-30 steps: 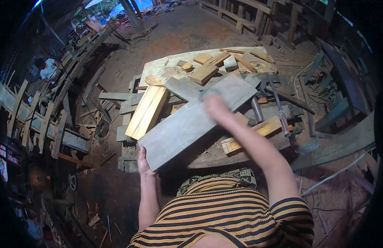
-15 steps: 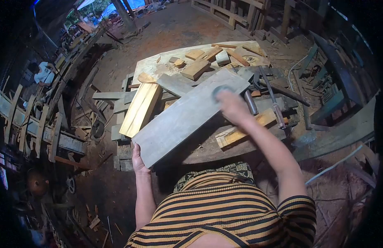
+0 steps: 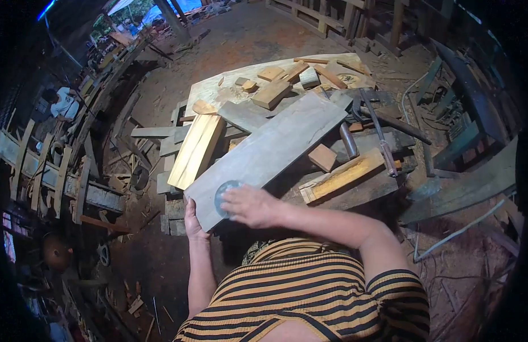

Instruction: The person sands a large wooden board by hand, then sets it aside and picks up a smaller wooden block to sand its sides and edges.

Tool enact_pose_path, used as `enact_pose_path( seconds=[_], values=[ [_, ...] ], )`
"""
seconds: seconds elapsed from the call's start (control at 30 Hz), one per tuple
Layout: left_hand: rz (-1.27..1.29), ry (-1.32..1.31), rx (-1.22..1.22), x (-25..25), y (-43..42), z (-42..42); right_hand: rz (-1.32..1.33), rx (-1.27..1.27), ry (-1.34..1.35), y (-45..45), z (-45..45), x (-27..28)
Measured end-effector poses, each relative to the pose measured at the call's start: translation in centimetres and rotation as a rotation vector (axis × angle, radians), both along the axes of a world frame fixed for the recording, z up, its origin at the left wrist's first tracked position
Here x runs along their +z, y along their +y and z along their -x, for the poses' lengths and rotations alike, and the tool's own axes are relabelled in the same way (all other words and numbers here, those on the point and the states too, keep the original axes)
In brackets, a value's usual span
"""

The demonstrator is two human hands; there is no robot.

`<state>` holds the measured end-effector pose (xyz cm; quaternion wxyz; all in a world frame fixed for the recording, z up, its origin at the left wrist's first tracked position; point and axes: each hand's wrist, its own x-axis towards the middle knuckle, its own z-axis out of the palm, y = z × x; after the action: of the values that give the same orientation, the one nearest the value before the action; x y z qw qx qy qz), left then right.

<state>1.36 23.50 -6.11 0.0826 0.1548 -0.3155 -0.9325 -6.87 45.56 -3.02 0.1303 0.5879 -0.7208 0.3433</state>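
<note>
A long grey wooden board (image 3: 269, 142) lies slanted across the workbench, its near end toward my body. My left hand (image 3: 195, 221) grips the near left corner, thumb on the edge and fingers underneath, mostly hidden. Flat on the board's near end is a round dark sanding disc (image 3: 225, 196), pressed down under the fingers of my right hand (image 3: 252, 206). A pale yellow wood block (image 3: 196, 149) sits left of the board. To its right are a small brown block (image 3: 322, 157) and a yellowish wood piece (image 3: 344, 179).
Wood offcuts (image 3: 271, 94) lie on a pale plywood sheet (image 3: 209, 85) behind the board. A hand saw or frame-like tool (image 3: 383, 151) and a dark metal cylinder (image 3: 348, 141) rest at the right. A person (image 3: 64, 104) sits far left among timber.
My right hand has slid the sanding disc from the board's far right end down to its near left end. The small brown block has come into sight. My left hand keeps its hold.
</note>
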Motion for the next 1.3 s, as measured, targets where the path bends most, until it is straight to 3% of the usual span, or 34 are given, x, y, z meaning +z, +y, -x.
enact_pose_path(
  seconds=[0.07,0.13,0.17,0.2,0.23,0.27,0.33,0.4,0.47,0.53,0.57,0.6,0.67,0.73,0.8,0.87,0.93,1.0,1.07,1.13,1.2,1.3],
  values=[
    [0.012,-0.022,0.031,-0.2,-0.1,-0.1,-0.221,0.012,-0.117,1.2,4.3,1.6],
    [0.013,-0.039,0.056,-0.2,0.0,0.0,-0.123,-0.208,-0.105,3.9,11.6,-1.2],
    [0.026,-0.042,0.062,-0.2,0.1,0.0,-0.188,-0.465,-0.405,5.9,15.1,-0.6],
    [0.04,-0.046,0.067,-0.2,0.2,0.0,-0.06,-0.594,-0.327,9.1,17.6,-0.5],
    [0.038,-0.041,0.067,-0.1,0.3,0.0,-0.129,-0.815,-0.438,11.8,21.2,-1.6],
    [0.0,-0.037,0.071,0.1,0.3,-0.1,0.008,-0.979,-0.283,14.7,24.7,-4.4],
    [-0.037,-0.025,0.081,-0.6,-0.4,-0.7,0.02,-1.144,-0.619,18.0,24.3,-1.5],
    [0.193,-0.029,0.192,-3.0,-1.9,-2.0,0.241,-0.976,-0.582,20.3,22.1,0.2],
    [0.232,-0.078,0.273,-1.9,-1.5,-3.3,0.448,-0.9,-0.48,21.1,20.4,-1.1],
    [0.814,-0.343,0.285,-1.1,-1.5,-5.1,0.435,-0.906,-0.475,21.4,18.8,-2.5],
    [1.064,-0.306,0.313,-1.4,-1.6,-5.5,0.424,-0.926,-0.464,21.4,18.2,-3.2],
    [1.068,-0.31,0.318,-0.6,-1.4,-5.6,0.427,-0.921,-0.469,21.2,17.6,-3.4],
    [2.183,-0.112,0.339,1.7,-0.6,-5.5,0.568,-0.975,-0.601,20.5,16.6,-3.0],
    [2.147,-0.065,0.316,1.1,-1.4,-4.5,0.513,-1.028,-0.614,20.2,16.4,-2.8],
    [2.331,0.114,0.313,1.2,-2.0,-2.9,0.444,-1.025,-0.492,20.4,16.7,-3.2],
    [2.362,0.094,0.254,1.6,-2.3,-1.9,0.458,-1.022,-0.491,20.4,16.8,-3.3],
    [2.421,0.329,0.115,2.5,-2.5,-0.9,0.473,-1.029,-0.487,20.5,16.8,-3.2],
    [2.339,0.37,0.131,3.9,-2.4,-0.2,0.438,-1.051,-0.511,20.5,16.8,-3.4],
    [2.254,0.401,-0.014,6.5,-2.5,0.1,0.408,-1.077,-0.593,20.3,16.2,-2.1],
    [2.237,0.507,0.05,9.8,-1.1,0.7,0.444,-1.065,-0.554,20.2,16.5,-2.7],
    [2.058,0.561,-0.001,12.5,-0.4,1.3,0.441,-1.077,-0.546,20.2,16.4,-2.6],
    [2.083,0.687,0.072,15.8,1.0,2.4,0.433,-1.104,-0.459,20.2,16.8,-3.1]
  ],
)
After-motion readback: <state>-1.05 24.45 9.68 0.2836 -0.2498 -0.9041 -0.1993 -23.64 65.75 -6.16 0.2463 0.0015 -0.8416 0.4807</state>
